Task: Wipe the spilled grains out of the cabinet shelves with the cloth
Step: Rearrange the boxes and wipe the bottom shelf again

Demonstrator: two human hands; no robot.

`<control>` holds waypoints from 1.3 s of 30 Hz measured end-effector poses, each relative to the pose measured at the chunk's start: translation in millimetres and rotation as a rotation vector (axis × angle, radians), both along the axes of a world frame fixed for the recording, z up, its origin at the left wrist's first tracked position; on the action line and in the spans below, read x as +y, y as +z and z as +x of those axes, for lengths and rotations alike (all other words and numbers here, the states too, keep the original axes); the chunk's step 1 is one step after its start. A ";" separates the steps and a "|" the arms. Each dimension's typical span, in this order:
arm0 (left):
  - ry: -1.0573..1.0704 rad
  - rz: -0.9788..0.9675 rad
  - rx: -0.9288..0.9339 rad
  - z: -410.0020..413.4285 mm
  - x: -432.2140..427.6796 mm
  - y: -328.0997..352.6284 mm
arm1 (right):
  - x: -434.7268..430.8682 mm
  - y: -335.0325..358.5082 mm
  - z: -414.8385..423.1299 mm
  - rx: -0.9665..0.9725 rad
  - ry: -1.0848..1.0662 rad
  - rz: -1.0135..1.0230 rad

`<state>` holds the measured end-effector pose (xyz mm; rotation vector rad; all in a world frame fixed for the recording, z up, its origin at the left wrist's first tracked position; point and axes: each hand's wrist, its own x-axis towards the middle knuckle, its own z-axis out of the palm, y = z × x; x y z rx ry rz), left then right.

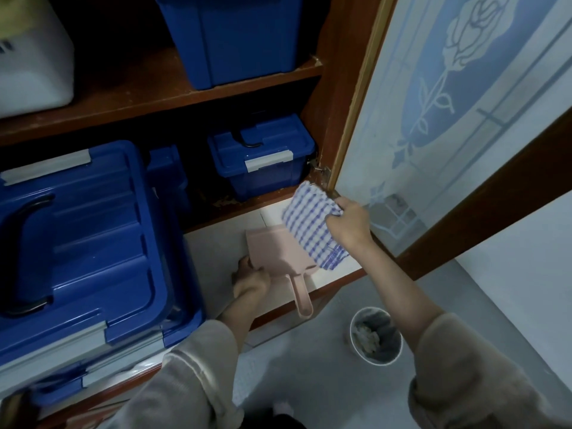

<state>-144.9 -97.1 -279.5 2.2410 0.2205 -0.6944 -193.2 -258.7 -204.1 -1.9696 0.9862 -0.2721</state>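
Note:
My right hand (351, 226) grips a folded blue-and-white checked cloth (311, 224) and holds it just above the white bottom shelf (213, 246) of the cabinet, next to the door hinge. A pink dustpan (275, 252) lies flat on that shelf, its handle sticking out over the front edge. My left hand (249, 278) holds the dustpan's left rear corner. Brown specks of spilled grains (224, 201) lie along the dark ledge in front of the small blue box (263, 156).
A large blue lidded box (83, 239) fills the left of the bottom shelf. Another blue box (235, 38) and a white container (34, 60) stand on the upper wooden shelf. The frosted glass door (448, 103) stands open at right. A white bin (376, 335) sits on the floor.

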 end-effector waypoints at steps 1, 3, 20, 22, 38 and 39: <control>-0.006 0.084 -0.063 4.5 -1.2 2.2 | -0.9 -0.2 1.3 0.009 0.032 0.036; 0.022 0.062 -0.186 8.9 -4.9 12.5 | -1.8 0.4 5.0 0.020 0.094 0.116; 0.108 -0.323 -0.176 5.6 -5.3 26.0 | -2.8 -4.3 18.7 0.205 0.069 0.569; 0.089 -0.259 -0.193 6.4 -4.4 25.3 | -2.3 -15.2 21.5 0.124 -0.049 0.514; -0.264 -0.114 -0.162 -15.4 4.7 58.7 | 32.7 13.2 13.7 0.001 -0.039 0.231; -0.239 -0.150 -0.175 -16.9 4.0 65.2 | 37.1 17.4 12.5 -0.030 -0.039 0.253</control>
